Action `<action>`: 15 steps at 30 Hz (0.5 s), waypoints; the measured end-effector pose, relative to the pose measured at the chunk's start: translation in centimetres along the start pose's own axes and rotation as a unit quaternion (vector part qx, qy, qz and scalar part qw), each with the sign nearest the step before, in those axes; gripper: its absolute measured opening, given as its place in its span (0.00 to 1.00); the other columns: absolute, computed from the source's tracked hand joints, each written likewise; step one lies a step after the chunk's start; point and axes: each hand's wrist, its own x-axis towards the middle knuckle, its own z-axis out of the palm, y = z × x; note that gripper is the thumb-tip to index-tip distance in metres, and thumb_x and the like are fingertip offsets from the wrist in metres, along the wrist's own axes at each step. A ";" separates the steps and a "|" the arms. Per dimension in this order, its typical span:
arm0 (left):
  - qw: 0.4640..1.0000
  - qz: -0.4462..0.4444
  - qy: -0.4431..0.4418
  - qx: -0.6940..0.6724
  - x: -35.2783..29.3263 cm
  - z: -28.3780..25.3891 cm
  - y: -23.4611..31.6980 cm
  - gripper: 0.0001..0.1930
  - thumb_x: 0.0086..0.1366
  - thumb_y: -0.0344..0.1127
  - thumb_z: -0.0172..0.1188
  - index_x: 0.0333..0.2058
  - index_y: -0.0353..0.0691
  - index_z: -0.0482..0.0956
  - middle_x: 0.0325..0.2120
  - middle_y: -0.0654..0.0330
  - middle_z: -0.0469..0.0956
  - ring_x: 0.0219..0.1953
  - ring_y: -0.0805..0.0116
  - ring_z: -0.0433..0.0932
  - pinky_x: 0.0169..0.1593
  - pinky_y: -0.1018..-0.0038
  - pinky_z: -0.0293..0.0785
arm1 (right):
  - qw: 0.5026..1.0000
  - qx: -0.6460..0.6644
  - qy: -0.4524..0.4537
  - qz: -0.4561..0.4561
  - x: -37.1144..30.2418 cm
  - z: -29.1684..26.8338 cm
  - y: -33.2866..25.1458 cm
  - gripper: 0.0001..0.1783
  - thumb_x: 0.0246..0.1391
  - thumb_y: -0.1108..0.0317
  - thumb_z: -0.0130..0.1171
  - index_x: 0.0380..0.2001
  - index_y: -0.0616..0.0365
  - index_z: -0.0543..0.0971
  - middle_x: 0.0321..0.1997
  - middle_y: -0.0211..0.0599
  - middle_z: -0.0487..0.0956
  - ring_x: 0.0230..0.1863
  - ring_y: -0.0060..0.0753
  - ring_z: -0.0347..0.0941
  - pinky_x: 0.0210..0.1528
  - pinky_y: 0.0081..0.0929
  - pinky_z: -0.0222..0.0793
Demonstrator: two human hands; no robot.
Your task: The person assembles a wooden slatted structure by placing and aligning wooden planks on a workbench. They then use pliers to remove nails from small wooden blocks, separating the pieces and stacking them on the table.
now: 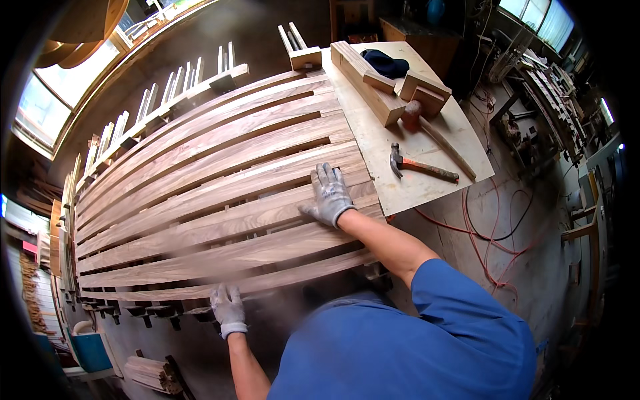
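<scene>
In the middle of the frame lie long wooden boards (pixel 213 193), side by side with narrow gaps between them, running from the lower left toward the upper right. The right hand (pixel 330 197), in a grey work glove, lies flat on one board near the centre, its fingers (pixel 325 177) slightly spread and pressing on the wood. The left hand (pixel 228 310), also gloved, is at the lower edge of the nearest board; its fingers seem to curl on the board edge, but their tips are hard to make out. What carries the boards is mostly hidden; only dark clamp ends (pixel 143 312) show below them at the lower left. At the upper right a plywood table (pixel 407 190) carries a hammer (pixel 420 165), a wooden mallet (pixel 433 130), some wooden blocks (pixel 390 87) and a dark cloth (pixel 385 65). The blue shirt (pixel 413 340) covers the lower part of the frame. Red cables (pixel 493 233) lie on the floor at the right.
</scene>
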 end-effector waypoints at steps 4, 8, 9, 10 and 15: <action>1.000 -0.003 -0.003 -0.005 -0.4 -1.0 0.7 0.26 0.75 0.52 0.58 0.57 0.35 0.80 0.58 0.37 0.79 0.66 0.35 0.71 0.70 0.48 0.66 | 1.000 -0.009 -0.008 0.001 -0.5 -0.3 -0.5 0.64 0.63 0.20 0.45 0.81 0.65 0.49 0.87 0.55 0.46 0.88 0.53 0.35 0.85 0.52 0.27; 1.000 0.006 0.008 0.011 0.1 -0.2 0.6 0.24 0.75 0.49 0.60 0.57 0.35 0.82 0.59 0.41 0.80 0.65 0.40 0.73 0.69 0.51 0.68 | 1.000 -0.007 -0.010 -0.004 0.3 -0.9 0.0 0.64 0.62 0.21 0.47 0.81 0.66 0.50 0.86 0.56 0.47 0.88 0.54 0.35 0.85 0.51 0.26; 1.000 0.006 0.009 0.024 0.2 -0.2 0.5 0.23 0.74 0.49 0.62 0.58 0.36 0.82 0.60 0.43 0.80 0.65 0.44 0.74 0.68 0.53 0.70 | 1.000 -0.004 -0.017 -0.005 0.2 -0.9 0.1 0.65 0.61 0.22 0.48 0.80 0.67 0.50 0.86 0.57 0.47 0.88 0.55 0.34 0.86 0.51 0.25; 1.000 0.008 -0.003 0.021 0.4 -0.3 0.3 0.23 0.75 0.47 0.61 0.58 0.36 0.82 0.59 0.43 0.80 0.65 0.43 0.75 0.68 0.53 0.70 | 1.000 0.011 -0.004 -0.019 0.0 -0.7 0.3 0.62 0.61 0.25 0.53 0.79 0.66 0.55 0.85 0.58 0.50 0.87 0.57 0.37 0.85 0.52 0.30; 1.000 0.005 -0.006 0.022 0.4 0.1 -0.1 0.22 0.74 0.46 0.62 0.58 0.37 0.82 0.60 0.44 0.80 0.66 0.44 0.74 0.69 0.53 0.69 | 0.996 0.064 0.000 -0.065 -4.3 -0.4 2.6 0.52 0.58 0.38 0.67 0.74 0.65 0.65 0.82 0.59 0.57 0.84 0.59 0.47 0.84 0.53 0.43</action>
